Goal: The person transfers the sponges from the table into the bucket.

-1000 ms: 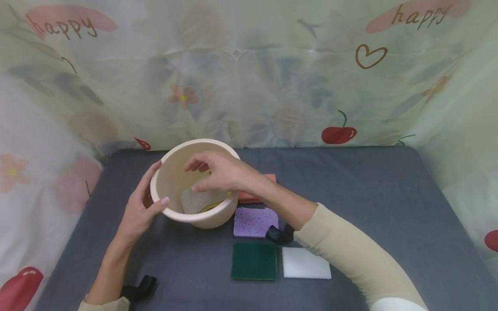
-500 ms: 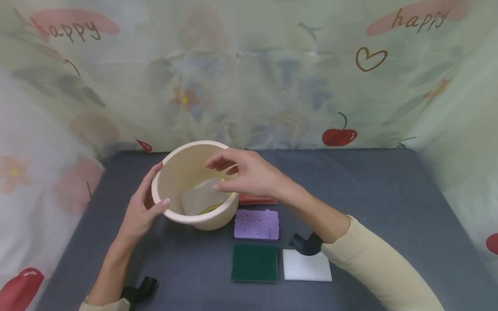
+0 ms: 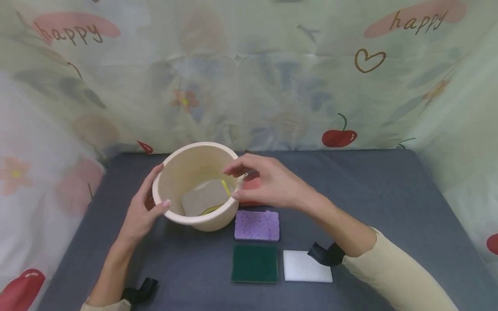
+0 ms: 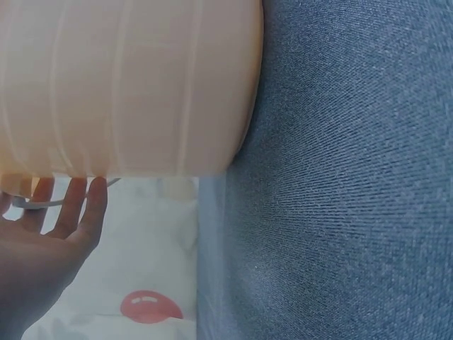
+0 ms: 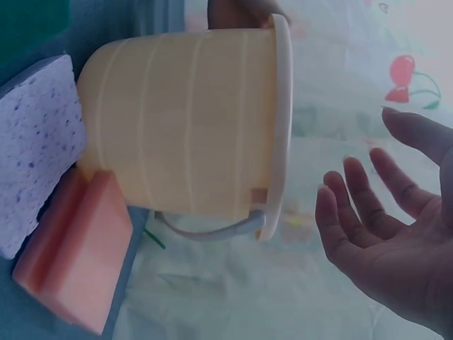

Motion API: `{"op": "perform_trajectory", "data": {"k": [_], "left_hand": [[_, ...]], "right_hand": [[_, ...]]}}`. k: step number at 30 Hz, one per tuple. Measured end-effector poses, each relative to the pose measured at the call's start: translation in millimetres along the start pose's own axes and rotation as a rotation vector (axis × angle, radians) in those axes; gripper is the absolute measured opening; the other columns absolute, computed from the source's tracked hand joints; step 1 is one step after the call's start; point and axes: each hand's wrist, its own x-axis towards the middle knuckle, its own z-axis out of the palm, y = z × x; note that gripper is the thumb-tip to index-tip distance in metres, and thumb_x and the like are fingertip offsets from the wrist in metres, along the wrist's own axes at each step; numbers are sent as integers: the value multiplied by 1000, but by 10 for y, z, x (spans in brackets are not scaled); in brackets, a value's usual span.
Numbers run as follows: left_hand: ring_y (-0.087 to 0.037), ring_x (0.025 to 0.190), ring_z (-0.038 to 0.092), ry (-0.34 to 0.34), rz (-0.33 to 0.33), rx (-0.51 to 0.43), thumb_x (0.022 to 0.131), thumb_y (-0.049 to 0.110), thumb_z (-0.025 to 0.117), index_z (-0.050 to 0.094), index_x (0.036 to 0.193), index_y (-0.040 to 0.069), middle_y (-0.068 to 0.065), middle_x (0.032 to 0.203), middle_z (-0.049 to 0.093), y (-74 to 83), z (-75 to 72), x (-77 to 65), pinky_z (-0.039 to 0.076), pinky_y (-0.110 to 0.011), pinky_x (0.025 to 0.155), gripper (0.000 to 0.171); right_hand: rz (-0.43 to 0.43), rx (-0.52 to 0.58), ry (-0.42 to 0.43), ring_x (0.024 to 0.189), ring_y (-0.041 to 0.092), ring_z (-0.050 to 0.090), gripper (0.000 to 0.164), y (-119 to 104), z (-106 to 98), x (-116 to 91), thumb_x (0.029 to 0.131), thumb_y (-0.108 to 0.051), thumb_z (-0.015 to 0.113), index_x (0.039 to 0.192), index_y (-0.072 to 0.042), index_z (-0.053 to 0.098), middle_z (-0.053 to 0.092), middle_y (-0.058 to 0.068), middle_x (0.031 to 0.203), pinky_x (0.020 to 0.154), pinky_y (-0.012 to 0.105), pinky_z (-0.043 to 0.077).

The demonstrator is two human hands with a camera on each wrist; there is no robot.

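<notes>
In the head view my left hand (image 3: 142, 211) grips the left rim of a cream plastic bucket (image 3: 212, 222), whose mouth faces the camera. Inside the bucket lie a greyish-white pad (image 3: 202, 198) and something with yellow edges (image 3: 226, 188), partly hidden by the wall. My right hand (image 3: 268, 181) is over the bucket's right rim, holding nothing, its fingers loosely bent and the thumb apart. In the right wrist view a purple speckled sponge (image 5: 39, 149) and a salmon-pink grooved sponge (image 5: 92, 262) lie close to the bucket; the right hand hides much of the pink one from the head camera.
A dark green scouring pad (image 3: 254, 264) and a white sponge (image 3: 307, 266) lie side by side on the dark grey tablecloth (image 3: 186, 268), in front of the purple sponge. A printed curtain (image 3: 272, 86) surrounds the table's back and sides. The bucket has a grey handle (image 5: 212, 232).
My right hand has moved rightward from inside the bucket's mouth to its right rim, with nothing in it. The left hand keeps its grip and the bucket stays in place.
</notes>
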Motion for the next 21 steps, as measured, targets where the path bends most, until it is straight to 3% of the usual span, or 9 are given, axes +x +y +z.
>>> {"op": "perform_trajectory", "data": {"k": [7, 12, 17, 21], "left_hand": [[-17, 118, 51, 4, 1, -10, 83, -16, 58, 33, 155, 11, -20, 154, 33, -3, 6, 1, 50, -16, 85, 82], [-16, 119, 51, 2, -2, -12, 83, -16, 58, 32, 155, 11, -20, 155, 32, 2, 12, 0, 49, -16, 85, 82], [-18, 121, 49, -1, -3, -7, 83, -16, 58, 32, 156, 13, -17, 156, 31, 7, 12, -3, 48, -16, 87, 82], [-19, 120, 50, 2, -2, 13, 83, -16, 59, 32, 156, 14, -16, 155, 33, 13, 9, 1, 48, -17, 88, 83]], "right_hand": [[28, -24, 2, 108, 8, 61, 40, 51, -62, -210, 84, -18, 79, 122, -22, 67, 65, -10, 120, 94, 34, 49], [-17, -21, 4, 108, 7, 60, 41, 129, -94, -348, 85, -16, 79, 124, -19, 65, 64, -8, 119, 94, 34, 49], [-72, -13, 17, 105, 9, 62, 41, 206, -120, -478, 85, -18, 79, 123, -23, 65, 63, -10, 118, 91, 34, 51], [-71, -11, 20, 103, 11, 61, 41, 266, -146, -568, 85, -18, 79, 123, -22, 65, 63, -9, 115, 90, 37, 51]]}}
